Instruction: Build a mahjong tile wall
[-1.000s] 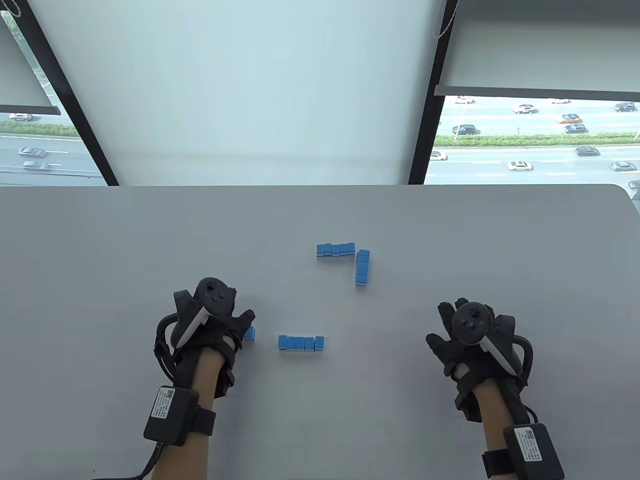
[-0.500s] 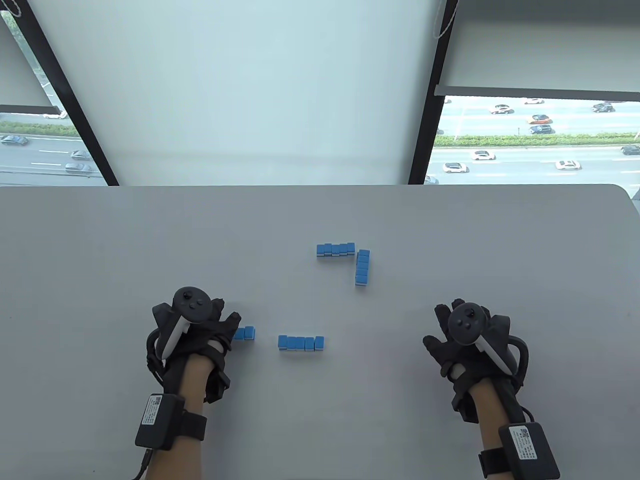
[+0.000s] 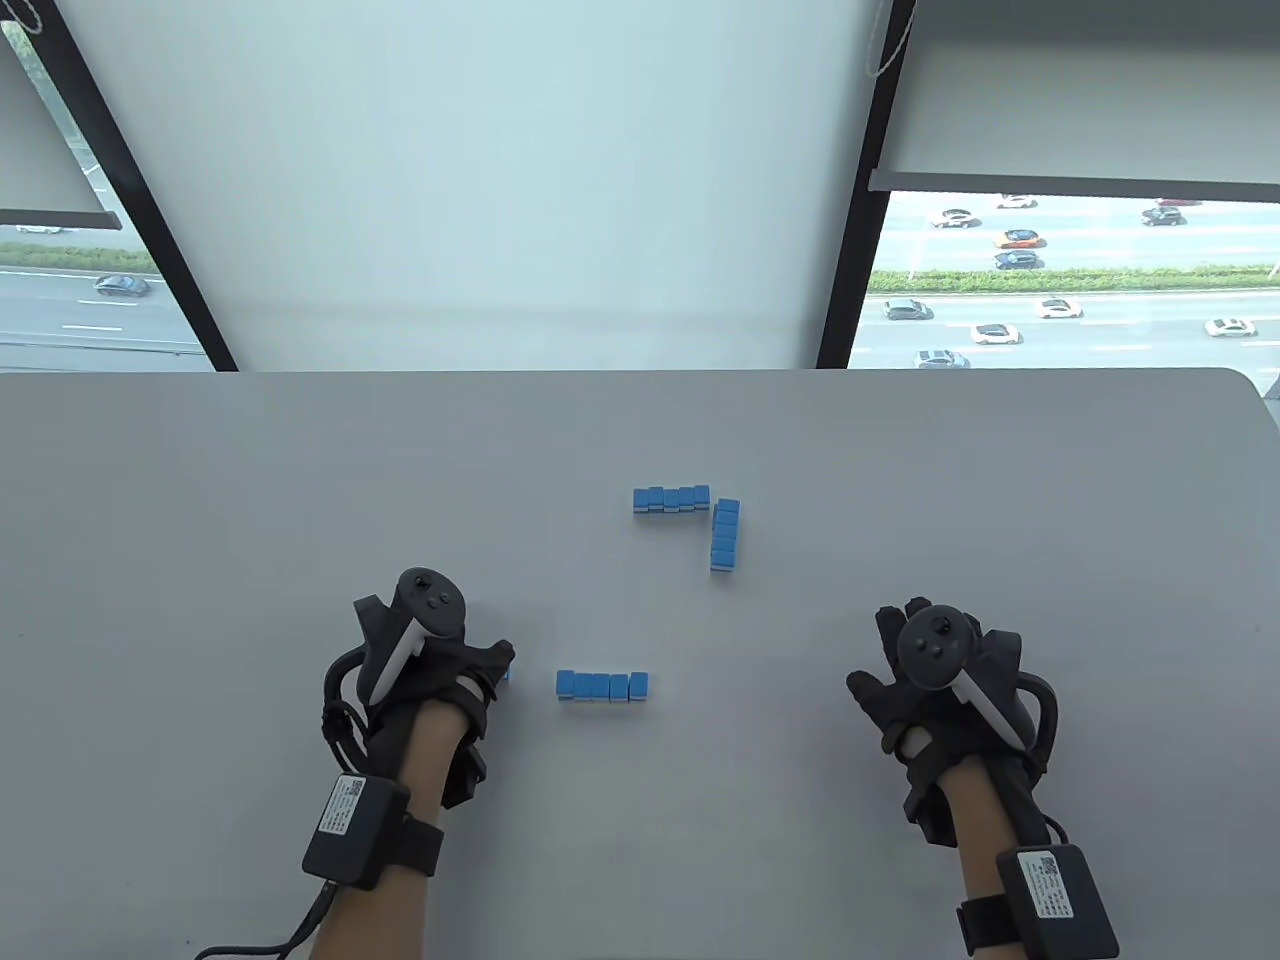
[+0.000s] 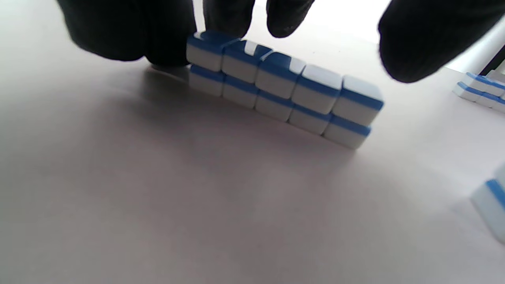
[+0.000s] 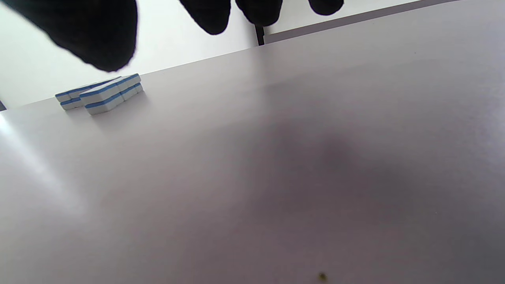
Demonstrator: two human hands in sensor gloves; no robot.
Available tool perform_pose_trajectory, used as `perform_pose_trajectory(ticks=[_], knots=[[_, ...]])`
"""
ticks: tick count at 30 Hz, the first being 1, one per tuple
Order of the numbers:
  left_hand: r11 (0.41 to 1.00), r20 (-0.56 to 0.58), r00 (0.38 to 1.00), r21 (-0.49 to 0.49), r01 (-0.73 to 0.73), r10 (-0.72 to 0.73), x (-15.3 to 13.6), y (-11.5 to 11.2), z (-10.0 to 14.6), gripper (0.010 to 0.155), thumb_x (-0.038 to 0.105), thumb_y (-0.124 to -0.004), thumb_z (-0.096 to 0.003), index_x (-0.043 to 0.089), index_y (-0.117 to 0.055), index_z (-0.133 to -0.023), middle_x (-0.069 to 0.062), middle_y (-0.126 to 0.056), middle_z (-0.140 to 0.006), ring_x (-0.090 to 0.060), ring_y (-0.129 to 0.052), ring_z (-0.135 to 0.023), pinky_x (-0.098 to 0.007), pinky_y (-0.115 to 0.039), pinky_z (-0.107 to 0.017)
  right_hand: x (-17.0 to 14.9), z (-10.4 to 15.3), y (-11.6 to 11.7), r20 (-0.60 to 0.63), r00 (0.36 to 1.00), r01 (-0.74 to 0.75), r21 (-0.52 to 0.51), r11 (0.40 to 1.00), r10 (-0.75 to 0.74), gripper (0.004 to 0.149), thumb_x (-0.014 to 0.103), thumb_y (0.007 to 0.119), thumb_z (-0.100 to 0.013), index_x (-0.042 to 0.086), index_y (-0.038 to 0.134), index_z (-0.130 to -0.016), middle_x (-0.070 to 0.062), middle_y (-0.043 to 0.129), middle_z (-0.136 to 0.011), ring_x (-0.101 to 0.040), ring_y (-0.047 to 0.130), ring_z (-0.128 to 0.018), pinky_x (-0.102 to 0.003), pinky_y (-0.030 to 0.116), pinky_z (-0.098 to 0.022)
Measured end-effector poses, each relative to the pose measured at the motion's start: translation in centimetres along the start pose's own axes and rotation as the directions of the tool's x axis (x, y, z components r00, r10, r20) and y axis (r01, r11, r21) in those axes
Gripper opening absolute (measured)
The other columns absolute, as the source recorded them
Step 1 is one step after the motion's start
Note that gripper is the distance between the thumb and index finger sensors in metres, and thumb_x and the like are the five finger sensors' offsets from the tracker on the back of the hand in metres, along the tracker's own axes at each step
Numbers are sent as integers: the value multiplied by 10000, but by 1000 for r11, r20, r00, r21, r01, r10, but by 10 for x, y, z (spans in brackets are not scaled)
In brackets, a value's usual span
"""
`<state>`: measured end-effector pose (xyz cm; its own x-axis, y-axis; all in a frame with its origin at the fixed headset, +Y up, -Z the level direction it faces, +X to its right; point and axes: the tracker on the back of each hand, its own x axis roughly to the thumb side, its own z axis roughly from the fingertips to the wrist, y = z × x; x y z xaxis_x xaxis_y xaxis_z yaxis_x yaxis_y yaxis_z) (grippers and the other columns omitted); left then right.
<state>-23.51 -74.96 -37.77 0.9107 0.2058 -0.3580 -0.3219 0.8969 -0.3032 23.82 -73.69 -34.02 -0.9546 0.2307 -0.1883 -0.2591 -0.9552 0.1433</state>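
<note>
Left hand (image 3: 425, 665) over a two-high row (image 4: 284, 88) of tiles on the desk (image 3: 200, 520), fingertips (image 4: 165, 47) at its far end, grip unclear. Right hand (image 3: 935, 665) relaxed, empty. Risk: uneven push buckling the row, toppling upper tiles.

Grey table (image 3: 250, 520), wide and matte, far edge against the window. Lying on it, four short two-layer walls of blue-and-white mahjong tiles. Far wall (image 3: 671, 499) set crosswise near the middle. Side wall (image 3: 725, 535) just beside its right end, forming a corner. Near wall (image 3: 602, 685) well apart, closer to the front edge. Left wall (image 4: 284, 86) five tiles long, stacked two high, mostly hidden in the table view.
</note>
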Motion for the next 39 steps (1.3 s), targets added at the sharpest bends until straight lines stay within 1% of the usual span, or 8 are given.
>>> perform_pose_trajectory(ticks=[7, 17, 23, 24, 29, 33, 36, 39], knots=[[995, -37, 995, 18, 97, -96, 14, -7, 2, 911, 697, -781, -418, 239, -429, -1122, -151, -456, -1157, -529, -683, -917, -662, -737, -564, 1, 0, 0, 2, 1000, 0, 4, 1000, 0, 807, 640, 770, -402, 349, 437, -1077, 68, 329, -1189, -447, 313, -1089, -677, 197, -734], [988, -62, 987, 36, 148, -145, 23, -10, 2, 891, 674, -795, -427, 219, -460, -1116, -156, -490, -1147, -548, -708, -897, -663, -776, -532, 2, 1, 1, 1, 1000, -10, 12, 1000, 10, 818, 639, 771, -406, 341, 416, -1080, 63, 322, -1189, -447, 313, -1088, -676, 197, -733], [977, -72, 976, 32, 210, -208, 32, -14, 0, 880, 653, -804, -437, 209, -460, -1114, -152, -491, -1147, -573, -715, -882, -646, -793, -522, 3, 1, 1, -1, 1000, -15, 11, 1000, 15, 822, 639, 770, -404, 338, 412, -1081, 63, 320, -1189, -446, 312, -1088, -677, 197, -733], [976, -72, 975, 31, 215, -212, 33, -14, -1, 871, 649, -805, -440, 207, -470, -1112, -152, -514, -1142, -578, -717, -879, -647, -795, -517, 3, 1, 2, 0, 1000, -15, 12, 1000, 15, 826, 641, 769, -399, 338, 414, -1080, 63, 319, -1188, -446, 311, -1088, -677, 196, -733], [970, -73, 969, 25, 240, -237, 37, -15, -1, 889, 644, -811, -435, 196, -451, -1113, -161, -488, -1144, -593, -728, -865, -625, -813, -510, 4, 0, 1, 0, 1000, -16, 14, 1000, 16, 818, 637, 769, -404, 339, 417, -1080, 61, 318, -1189, -448, 310, -1087, -676, 194, -732], [968, -73, 967, 27, 248, -245, 39, -17, -1, 906, 637, -810, -439, 187, -408, -1115, -178, -437, -1146, -607, -731, -851, -603, -830, -497, 3, 0, 1, -2, 1000, -16, 11, 1000, 16, 814, 636, 769, -407, 339, 420, -1080, 61, 319, -1188, -447, 311, -1087, -676, 193, -732], [970, -67, 969, 31, 242, -239, 38, -17, -1, 957, 636, -810, -439, 171, -318, -1116, -200, -368, -1143, -612, -734, -839, -584, -841, -492, 3, 0, 1, -3, 1000, -17, 11, 1000, 17, 815, 636, 769, -405, 340, 421, -1080, 64, 318, -1188, -447, 309, -1087, -675, 192, -732], [971, -59, 970, 27, 238, -236, 38, -17, -2, 1024, 628, -814, -441, 150, -193, -1099, -233, -260, -1129, -623, -728, -829, -577, -843, -488, 3, 0, 1, -5, 1000, -19, 13, 1000, 19, 813, 636, 768, -403, 339, 428, -1079, 62, 320, -1188, -447, 308, -1087, -675, 192, -732]])
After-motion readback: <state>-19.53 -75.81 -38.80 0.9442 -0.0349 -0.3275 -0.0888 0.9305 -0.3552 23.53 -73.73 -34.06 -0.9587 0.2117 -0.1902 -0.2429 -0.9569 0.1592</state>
